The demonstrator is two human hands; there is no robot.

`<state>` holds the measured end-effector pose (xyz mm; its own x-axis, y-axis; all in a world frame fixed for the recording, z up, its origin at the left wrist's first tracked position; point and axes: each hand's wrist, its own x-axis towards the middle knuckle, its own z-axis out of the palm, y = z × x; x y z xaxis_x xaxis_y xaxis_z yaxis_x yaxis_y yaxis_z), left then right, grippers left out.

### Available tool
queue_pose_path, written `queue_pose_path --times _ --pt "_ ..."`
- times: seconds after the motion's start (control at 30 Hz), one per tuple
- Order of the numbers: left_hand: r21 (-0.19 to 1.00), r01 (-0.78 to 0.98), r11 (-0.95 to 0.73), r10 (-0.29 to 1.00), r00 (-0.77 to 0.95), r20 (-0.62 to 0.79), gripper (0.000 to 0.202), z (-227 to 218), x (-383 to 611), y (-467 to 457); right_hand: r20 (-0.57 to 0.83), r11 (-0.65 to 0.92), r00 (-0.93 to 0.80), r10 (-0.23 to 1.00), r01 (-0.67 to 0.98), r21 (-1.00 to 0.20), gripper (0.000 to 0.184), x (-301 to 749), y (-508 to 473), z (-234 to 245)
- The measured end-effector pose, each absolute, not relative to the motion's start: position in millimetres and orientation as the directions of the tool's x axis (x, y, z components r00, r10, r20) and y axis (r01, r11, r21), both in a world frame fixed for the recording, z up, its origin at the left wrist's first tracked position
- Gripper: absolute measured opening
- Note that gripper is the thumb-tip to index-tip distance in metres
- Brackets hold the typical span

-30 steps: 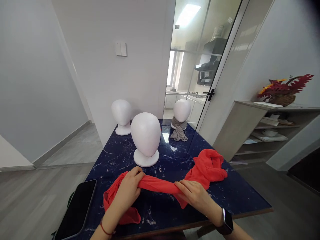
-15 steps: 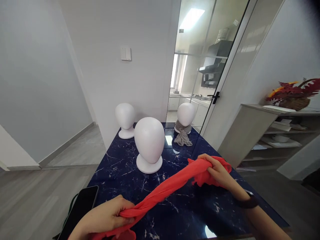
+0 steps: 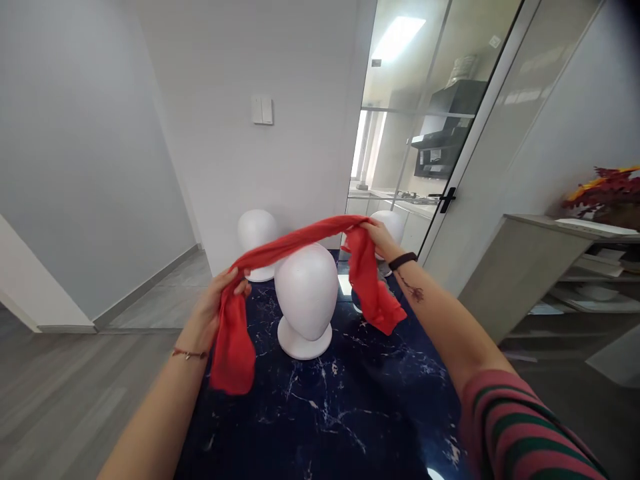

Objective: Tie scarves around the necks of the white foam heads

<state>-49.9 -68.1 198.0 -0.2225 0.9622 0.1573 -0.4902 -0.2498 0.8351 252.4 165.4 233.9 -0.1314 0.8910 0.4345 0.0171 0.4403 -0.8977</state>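
A red scarf (image 3: 295, 241) stretches between my two hands, above and behind the top of the nearest white foam head (image 3: 306, 290). My left hand (image 3: 223, 290) grips it at the left, with one end hanging below. On the right, my right hand (image 3: 376, 237) closes round the scarf, and its other end drops toward the table. The near head stands upright on its round base. Behind it at the left is a second white head (image 3: 257, 230), partly covered by the scarf. A third white head (image 3: 393, 223) at the back right is mostly hidden by my right hand and the scarf.
The heads stand on a dark blue marbled table (image 3: 320, 413). A wall with a light switch (image 3: 263, 110) rises behind it. To the right are a glass door with a black handle (image 3: 447, 200) and a shelf unit (image 3: 540, 267) with red flowers (image 3: 603, 190) on top.
Both hands have lifted the scarf from low over the front of the table and carried it forward, up over the near head. The view has shifted slightly; the phone at lower left is out of sight.
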Motion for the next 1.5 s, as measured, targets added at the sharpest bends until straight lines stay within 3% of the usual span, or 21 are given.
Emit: queue_pose_path --times 0.1,0.23,0.37,0.43,0.53,0.63,0.77,0.93,1.03,1.2,1.33,1.5 --pt "0.752 -0.617 -0.233 0.958 -0.276 0.071 0.014 193.3 -49.2 -34.9 0.349 0.369 -0.122 0.929 0.279 -0.886 0.023 221.3 177.0 212.7" --pt "0.881 -0.472 -0.043 0.976 -0.209 -0.065 0.025 161.9 -51.4 -32.6 0.324 0.339 -0.119 0.939 0.490 -0.803 0.013 226.9 166.8 172.8" --pt "0.945 -0.301 0.128 0.982 -0.095 -0.163 0.068 124.1 -41.6 -61.2 0.298 0.280 -0.087 0.950 0.659 -0.698 0.017 264.7 137.9 139.0" --pt "0.952 -0.263 0.156 0.977 -0.102 -0.189 0.083 106.6 -30.9 -72.3 0.291 0.260 -0.106 0.951 0.784 -0.564 0.023 282.2 116.8 124.6" --pt "0.978 -0.133 0.160 0.947 -0.260 -0.191 0.070 80.8 -11.5 -77.3 0.245 0.312 -0.238 0.940 0.891 -0.330 0.028 296.4 74.7 102.3" --pt "0.994 0.037 0.101 0.922 -0.378 -0.080 0.041 57.7 7.0 -73.7 0.185 0.428 -0.389 0.903 0.859 -0.283 0.029 291.7 24.8 79.1" --pt "0.941 0.336 -0.039 0.908 -0.382 0.174 0.038 41.8 27.0 -71.1 0.118 0.535 -0.531 0.839 0.767 -0.354 0.021 261.8 -27.7 54.1" --pt "0.823 0.562 -0.081 0.890 -0.331 0.313 0.055 37.1 49.3 -78.3 0.163 0.498 -0.529 0.833 0.588 -0.638 0.025 219.0 -46.5 40.1" --pt "0.779 0.620 -0.095 0.873 -0.324 0.365 0.060 31.5 59.4 -80.8 0.166 0.466 -0.524 0.836 0.515 -0.720 0.027 204.9 -49.3 37.4" --pt "0.743 0.662 -0.099 0.846 -0.338 0.413 0.055 25.1 63.8 -79.2 0.146 0.468 -0.553 0.820 0.501 -0.729 0.028 201.9 -60.6 37.6" --pt "0.747 0.658 -0.099 0.861 -0.320 0.395 0.053 26.9 59.9 -77.4 0.128 0.491 -0.605 0.786 0.485 -0.724 0.032 203.5 -71.8 43.8" --pt "0.766 0.642 -0.049 0.874 -0.343 0.344 0.042 28.4 55.8 -76.3 0.111 0.446 -0.652 0.750 0.374 -0.813 0.038 198.9 -84.3 53.3"
